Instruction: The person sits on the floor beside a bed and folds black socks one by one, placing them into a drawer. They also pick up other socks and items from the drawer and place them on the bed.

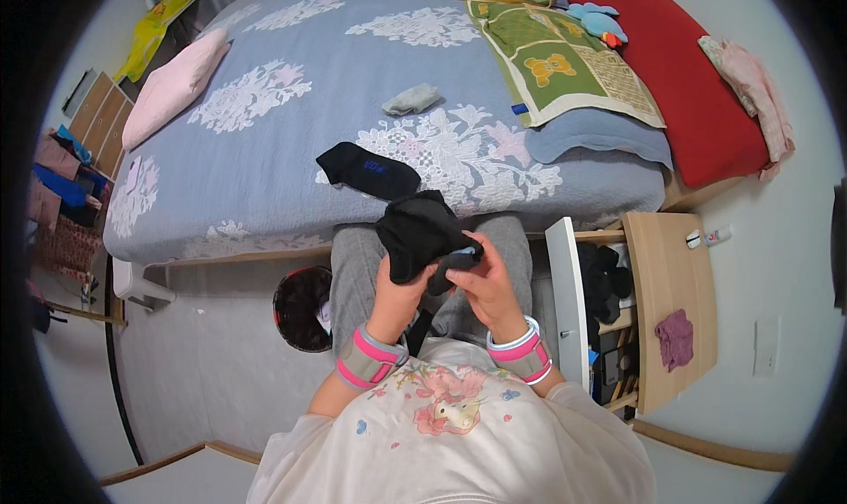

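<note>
Over my lap, a black sock (417, 232) is bunched up between my two hands. My left hand (397, 285) is closed on its lower left side, the fingers mostly hidden behind the fabric. At the sock's right end, my right hand (490, 283) pinches a dark, greyish-blue fold between thumb and fingers. Just beyond, a second black sock (366, 171) with blue lettering lies flat on the bed (265, 169). A small grey sock (411, 99), folded up, rests farther back on the cover.
To my right, a drawer (569, 306) stands pulled out from a wooden cabinet (675, 283), with dark items inside. A purple cloth (675, 339) lies on the cabinet top. A dark bin (300, 310) stands on the floor by my left leg, and a white stool (141, 283) farther left.
</note>
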Demonstrator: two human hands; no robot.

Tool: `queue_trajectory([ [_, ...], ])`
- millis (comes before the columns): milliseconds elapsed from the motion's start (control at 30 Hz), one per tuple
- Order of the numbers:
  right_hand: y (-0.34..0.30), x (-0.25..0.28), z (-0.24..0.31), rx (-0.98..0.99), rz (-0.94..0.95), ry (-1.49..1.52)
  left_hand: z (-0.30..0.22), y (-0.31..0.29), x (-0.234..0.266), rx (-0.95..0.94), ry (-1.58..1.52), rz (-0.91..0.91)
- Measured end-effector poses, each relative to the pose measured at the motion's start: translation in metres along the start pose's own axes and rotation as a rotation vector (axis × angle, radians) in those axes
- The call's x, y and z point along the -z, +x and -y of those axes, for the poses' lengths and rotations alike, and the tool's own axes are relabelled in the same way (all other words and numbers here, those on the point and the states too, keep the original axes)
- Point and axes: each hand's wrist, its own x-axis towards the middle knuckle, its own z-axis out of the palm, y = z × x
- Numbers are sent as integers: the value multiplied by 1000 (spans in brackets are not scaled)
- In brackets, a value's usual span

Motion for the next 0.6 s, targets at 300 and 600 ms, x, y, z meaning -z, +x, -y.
queue_trajectory([
  [300,7,6,-4,23,-71,-70,-30,3,-6,-175,61,36],
  [600,-1,10,9,65,215,-155,-9,2,1,15,-167,24],
])
